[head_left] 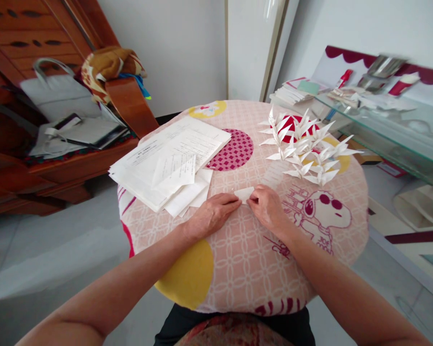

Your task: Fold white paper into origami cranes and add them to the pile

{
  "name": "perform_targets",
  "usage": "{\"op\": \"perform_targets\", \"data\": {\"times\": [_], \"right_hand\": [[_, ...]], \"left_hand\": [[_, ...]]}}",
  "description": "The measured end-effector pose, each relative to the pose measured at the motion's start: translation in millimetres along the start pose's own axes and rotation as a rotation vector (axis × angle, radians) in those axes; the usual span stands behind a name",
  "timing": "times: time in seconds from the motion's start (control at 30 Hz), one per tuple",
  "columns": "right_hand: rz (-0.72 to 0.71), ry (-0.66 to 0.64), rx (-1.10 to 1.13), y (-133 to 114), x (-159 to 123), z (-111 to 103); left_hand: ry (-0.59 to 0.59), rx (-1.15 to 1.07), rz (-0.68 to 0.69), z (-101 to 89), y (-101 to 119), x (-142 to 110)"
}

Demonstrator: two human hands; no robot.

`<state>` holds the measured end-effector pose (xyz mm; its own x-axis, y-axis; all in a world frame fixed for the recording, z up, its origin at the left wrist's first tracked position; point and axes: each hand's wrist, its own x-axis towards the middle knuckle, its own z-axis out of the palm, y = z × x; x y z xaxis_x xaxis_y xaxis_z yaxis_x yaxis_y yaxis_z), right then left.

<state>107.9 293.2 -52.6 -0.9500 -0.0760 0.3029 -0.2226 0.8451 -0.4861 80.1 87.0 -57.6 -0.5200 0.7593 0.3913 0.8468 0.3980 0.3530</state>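
Patterned clothing (234, 332) lies nearest the head camera, at six o'clock, below the edge of the round table (241, 269). At the table's middle is the small paper (244, 193): the left hand (215, 211) holds its left end under the fingertips, and the right hand (269, 206) pinches its right end. A paper stack (173, 149) lies at ten o'clock, white cranes (312, 146) cluster at two, and a printed dog (332, 211) shows at three. Farther out at two stands a glass shelf (382, 139).
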Motion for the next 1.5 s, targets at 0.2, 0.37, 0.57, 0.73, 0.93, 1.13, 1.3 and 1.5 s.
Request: {"op": "perform_targets", "data": {"times": [0.2, 0.37, 0.57, 0.73, 0.93, 1.13, 1.3, 1.5], "right_hand": [[0.007, -0.004, 0.014, 0.4, 0.4, -1.1], [0.009, -0.015, 0.019, 0.6, 1.6, -2.0], [0.012, -0.022, 0.011, 0.2, 2.4, -2.6], [0.016, -0.026, 0.013, 0.1, 2.6, -3.0], [0.037, -0.035, 0.016, 0.0, 3.4, -2.9], [0.040, -0.041, 0.000, 1.2, 3.5, -1.0], [0.053, -0.055, -0.028, 0.4, 4.2, -0.7], [0.066, -0.086, -0.045, -5.0, 5.7, -5.1]], "left_hand": [[0.012, -0.052, -0.013, 0.0, -1.1, -1.5], [0.020, -0.180, -0.084, -2.4, -8.3, 1.4], [0.041, -0.250, -0.112, -3.6, -10.9, 2.7], [0.034, -0.178, -0.060, -1.1, -9.0, -0.1], [0.007, -0.098, 0.000, 0.6, -6.7, -0.2], [-0.007, -0.036, 0.008, 6.8, -10.0, -2.4], [-0.006, 0.018, 0.027, 9.5, -9.8, -3.4], [-0.084, 0.120, 0.164, 2.5, -8.4, 3.0]]}}
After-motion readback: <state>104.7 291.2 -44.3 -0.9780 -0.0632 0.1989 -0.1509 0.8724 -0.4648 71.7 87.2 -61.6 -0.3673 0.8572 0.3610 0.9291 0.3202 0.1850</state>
